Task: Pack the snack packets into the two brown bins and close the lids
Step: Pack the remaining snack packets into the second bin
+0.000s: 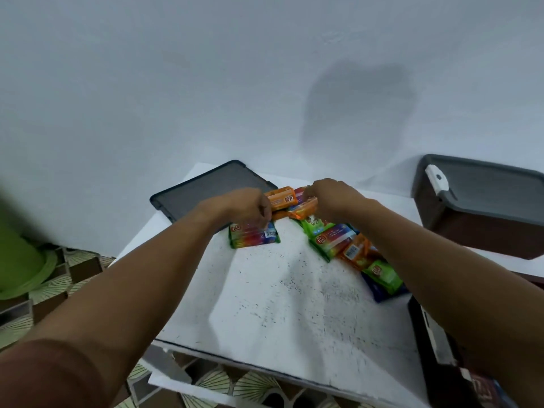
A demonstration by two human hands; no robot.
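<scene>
Several snack packets lie on the white table (265,290). My left hand (250,206) has its fingers curled down onto a green and rainbow packet (254,235). My right hand (329,195) grips an orange packet (303,209) at the far end of the pile; another orange packet (279,197) lies between my hands. A row of green, orange and blue packets (353,251) runs under my right forearm. One brown bin (482,213) with a grey rim stands at the right. A second brown bin (450,366) shows at the bottom right, partly hidden by my arm.
A dark grey lid (203,192) lies flat at the table's far left corner. The wall stands right behind the table. A green plastic object (20,254) sits on the patterned floor to the left. The table's near edge is speckled with black marks.
</scene>
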